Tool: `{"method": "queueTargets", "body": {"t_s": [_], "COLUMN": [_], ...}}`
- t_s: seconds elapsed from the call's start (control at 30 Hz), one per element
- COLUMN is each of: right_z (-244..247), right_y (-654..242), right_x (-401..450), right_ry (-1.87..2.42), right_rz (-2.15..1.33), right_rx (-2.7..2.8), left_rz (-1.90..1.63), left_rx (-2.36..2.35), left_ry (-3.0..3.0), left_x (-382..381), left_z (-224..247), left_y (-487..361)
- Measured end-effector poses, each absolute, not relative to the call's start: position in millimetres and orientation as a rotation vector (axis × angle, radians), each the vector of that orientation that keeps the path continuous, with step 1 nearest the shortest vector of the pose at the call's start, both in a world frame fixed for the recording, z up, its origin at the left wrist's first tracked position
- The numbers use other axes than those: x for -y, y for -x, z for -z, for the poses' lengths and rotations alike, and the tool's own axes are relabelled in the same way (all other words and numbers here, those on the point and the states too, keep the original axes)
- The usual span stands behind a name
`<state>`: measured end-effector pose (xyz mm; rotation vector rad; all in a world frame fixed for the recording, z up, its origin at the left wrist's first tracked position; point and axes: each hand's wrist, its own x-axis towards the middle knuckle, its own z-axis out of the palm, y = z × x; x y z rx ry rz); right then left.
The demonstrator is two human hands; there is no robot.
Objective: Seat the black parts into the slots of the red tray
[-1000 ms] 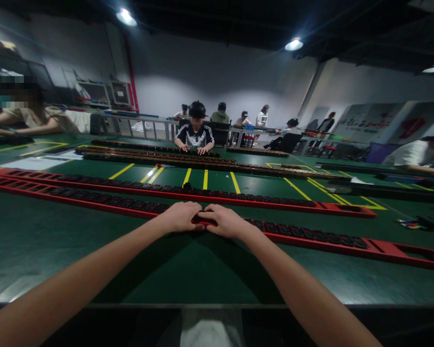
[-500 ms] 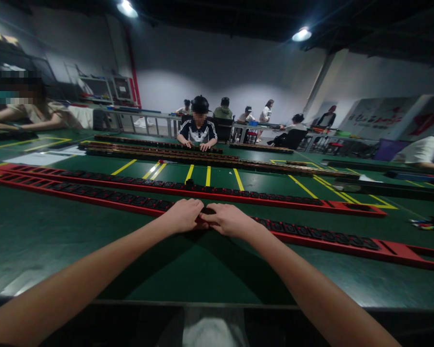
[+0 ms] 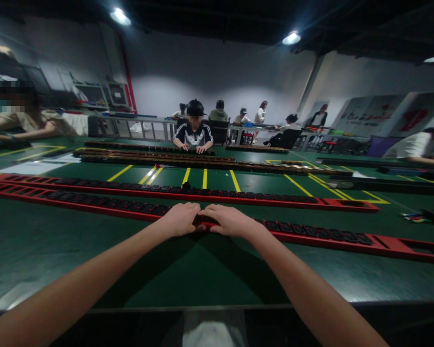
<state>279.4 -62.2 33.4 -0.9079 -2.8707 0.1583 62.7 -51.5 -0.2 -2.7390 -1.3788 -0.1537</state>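
A long red power strip (image 3: 311, 241) lies across the table in front of me, with a row of black socket modules (image 3: 300, 230) set in its channel. My left hand (image 3: 182, 219) is closed over its middle, fingers on top and thumb at the near side. Right beside it, my right hand (image 3: 228, 220) grips the same strip, fingers curled over the far edge and thumb low on the near wall. The modules under both hands are hidden. Just beyond lies a second red power strip (image 3: 347, 206), also filled with black modules, touched by neither hand.
Yellow tape lines (image 3: 235, 180) mark the green table (image 3: 188, 284). Farther back lie long dark rails (image 3: 155, 156), a white paper sheet (image 3: 32, 166) at left and coloured wires (image 3: 414, 218) at right. A co-worker (image 3: 194, 127) sits opposite; others work at both sides.
My right hand's fingers have shifted slightly, and its thumb now sits lower on the near side of the strip. Both hands stay at the same middle part. The view has tilted a little.
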Motion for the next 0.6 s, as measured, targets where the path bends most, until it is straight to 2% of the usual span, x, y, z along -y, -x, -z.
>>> {"method": "queueTargets", "body": {"t_s": [0.23,0.6], "right_z": [-48.3,-41.8], "right_y": [-304.2,-307.2], "right_x": [57.9,48.1], "right_ry": [1.523,1.489], "right_rz": [-0.275,-0.321], "right_rx": [2.874,2.894], "left_rz": [0.256,0.264], "left_rx": [1.298,1.275], "left_ry": [2.722,2.710], "left_x": [53.4,67.6], "left_z": [2.8,2.6], "left_y": [-61.7,-72.4]}}
